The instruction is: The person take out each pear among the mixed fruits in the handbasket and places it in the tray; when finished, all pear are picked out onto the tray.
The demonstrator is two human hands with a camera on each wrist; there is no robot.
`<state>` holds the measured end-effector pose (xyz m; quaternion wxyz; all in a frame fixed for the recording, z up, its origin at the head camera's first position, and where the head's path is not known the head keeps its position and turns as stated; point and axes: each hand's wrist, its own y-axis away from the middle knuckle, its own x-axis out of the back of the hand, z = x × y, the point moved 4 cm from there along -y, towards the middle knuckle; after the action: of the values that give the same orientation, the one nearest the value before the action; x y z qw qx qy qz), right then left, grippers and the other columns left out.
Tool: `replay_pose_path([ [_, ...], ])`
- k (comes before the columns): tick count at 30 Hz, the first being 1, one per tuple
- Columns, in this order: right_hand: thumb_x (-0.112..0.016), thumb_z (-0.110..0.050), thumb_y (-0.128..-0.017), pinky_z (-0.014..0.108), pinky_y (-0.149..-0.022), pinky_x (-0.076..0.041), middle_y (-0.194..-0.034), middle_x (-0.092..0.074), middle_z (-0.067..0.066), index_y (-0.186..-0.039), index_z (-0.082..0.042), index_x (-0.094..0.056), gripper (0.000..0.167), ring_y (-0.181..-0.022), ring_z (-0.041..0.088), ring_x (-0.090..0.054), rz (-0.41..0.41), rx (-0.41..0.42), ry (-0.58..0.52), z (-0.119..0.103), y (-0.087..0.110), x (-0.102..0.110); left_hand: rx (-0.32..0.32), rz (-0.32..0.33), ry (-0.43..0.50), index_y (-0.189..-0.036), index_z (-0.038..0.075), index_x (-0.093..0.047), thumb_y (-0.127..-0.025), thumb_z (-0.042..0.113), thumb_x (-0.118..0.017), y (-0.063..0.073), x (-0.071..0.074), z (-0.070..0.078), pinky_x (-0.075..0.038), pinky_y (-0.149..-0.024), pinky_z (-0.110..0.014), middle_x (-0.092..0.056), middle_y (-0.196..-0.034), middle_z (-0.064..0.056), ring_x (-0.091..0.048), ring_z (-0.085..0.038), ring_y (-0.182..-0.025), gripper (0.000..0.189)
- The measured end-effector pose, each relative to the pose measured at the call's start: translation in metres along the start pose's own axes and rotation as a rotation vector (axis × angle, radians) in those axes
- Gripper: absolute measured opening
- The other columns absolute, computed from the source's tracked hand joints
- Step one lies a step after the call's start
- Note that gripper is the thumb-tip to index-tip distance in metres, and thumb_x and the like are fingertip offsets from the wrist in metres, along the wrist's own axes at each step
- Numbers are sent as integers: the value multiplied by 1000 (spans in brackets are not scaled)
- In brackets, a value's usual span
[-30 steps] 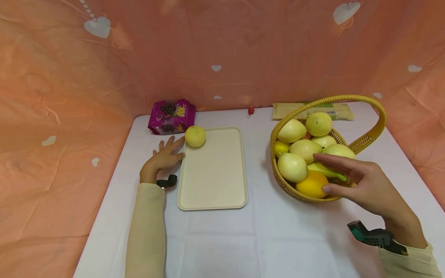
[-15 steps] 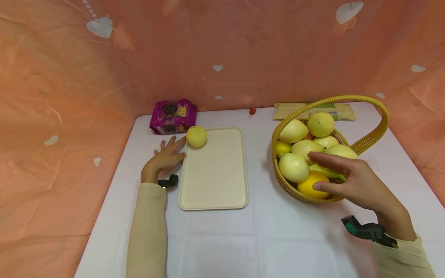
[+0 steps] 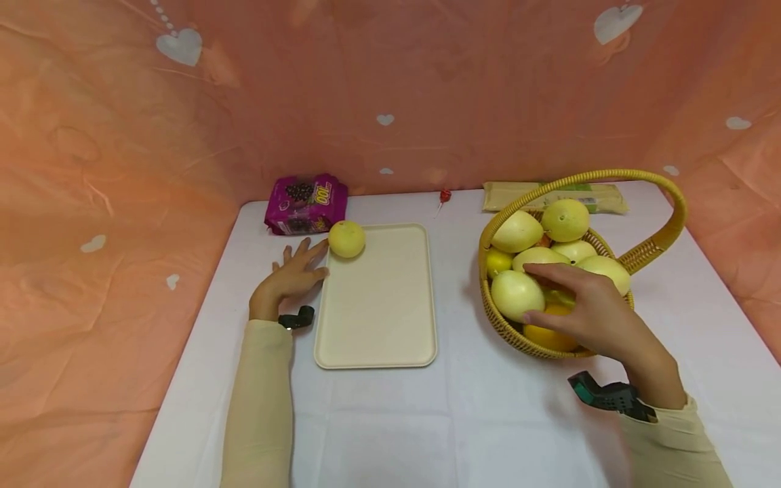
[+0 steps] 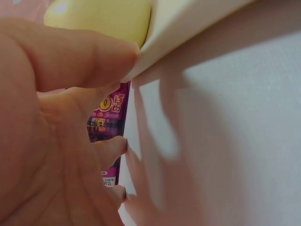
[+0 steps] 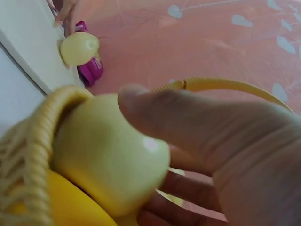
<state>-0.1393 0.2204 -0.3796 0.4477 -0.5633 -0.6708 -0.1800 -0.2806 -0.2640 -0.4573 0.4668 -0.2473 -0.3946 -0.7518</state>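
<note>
My left hand [image 3: 291,276] rests with spread fingers on the table at the left edge of a cream tray [image 3: 378,305]. Its index fingertip is at a round yellow-green fruit [image 3: 346,239] in the tray's upper left corner; whether they touch is unclear. On the right, my right hand [image 3: 588,305] reaches into a wicker basket [image 3: 509,335]. Its thumb and fingers stand apart at the right side of a pale round fruit [image 3: 515,296], which shows large in the right wrist view. Partly hidden under this hand is an orange-yellow fruit [image 3: 539,337].
Several other pale fruits fill the basket, whose tall handle [image 3: 610,174] arches over its far right side. A purple package [image 3: 307,203] lies behind the left hand. At the back are a red lollipop [image 3: 445,196] and a long beige packet [image 3: 592,198].
My right hand has moved left over the basket, from the orange-yellow fruit to the pale round fruit. The left hand stays at the tray's edge.
</note>
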Motion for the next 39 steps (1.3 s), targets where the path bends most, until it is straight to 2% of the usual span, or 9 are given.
replay_pose_path([
  [2,-99,-31,-81,35,-109,-51,-141,-73,11,-143,-11,-72,71,-129,34,-67,-16,-12,13,-2,-3,-4,4,1,-5,-177,27,-18,-109,37,-52,0,0,0,17,-120,-85,9,-183,-24,24,-59,-163,76],
  [5,-98,-30,-83,60,-102,-52,-142,-68,16,-145,-6,-70,72,-129,40,-65,-47,-29,11,-3,-5,-9,11,-7,-18,-177,26,-17,-110,37,-51,0,-1,0,17,-120,-86,10,-183,-24,24,-59,-162,76],
  [12,-98,-31,-83,63,-101,-50,-139,-66,22,-148,-2,-65,79,-127,44,-60,-42,-44,29,-10,-7,-17,15,-2,-29,-177,25,-18,-111,36,-51,-1,0,1,15,-120,-86,9,-183,-24,22,-60,-163,75],
  [22,-96,-26,-81,62,-100,-50,-138,-67,20,-146,-3,-64,77,-129,42,-57,6,0,53,-12,-4,-20,12,-3,-24,-177,26,-18,-111,36,-52,-1,0,0,16,-120,-86,9,-183,-24,23,-60,-162,75],
  [27,-96,-23,-79,60,-97,-51,-139,-65,18,-145,-5,-65,75,-128,38,-58,13,-2,40,-13,-2,-18,8,-4,-21,-177,26,-18,-111,37,-52,0,0,0,16,-120,-86,9,-183,-24,23,-60,-162,76],
  [33,-97,-22,-79,50,-91,-59,-140,-69,11,-144,-11,-64,74,-113,29,-70,15,-40,34,-15,2,-8,12,-3,-25,-177,26,-18,-111,37,-52,-1,0,0,15,-121,-86,9,-184,-23,23,-59,-163,76],
  [36,-98,-24,-78,32,-90,-59,-137,-72,9,-144,-13,-65,74,-108,27,-73,22,-38,17,-15,3,-3,16,-3,-27,-177,26,-18,-111,38,-52,-1,0,0,15,-121,-86,9,-183,-23,23,-59,-163,76],
  [39,-99,-22,-78,9,-91,-53,-138,-70,8,-144,-13,-65,76,-110,22,-71,30,-32,-42,-16,3,-1,15,-3,-27,-177,27,-18,-111,38,-52,-1,0,-1,16,-121,-85,9,-184,-23,23,-59,-163,76],
])
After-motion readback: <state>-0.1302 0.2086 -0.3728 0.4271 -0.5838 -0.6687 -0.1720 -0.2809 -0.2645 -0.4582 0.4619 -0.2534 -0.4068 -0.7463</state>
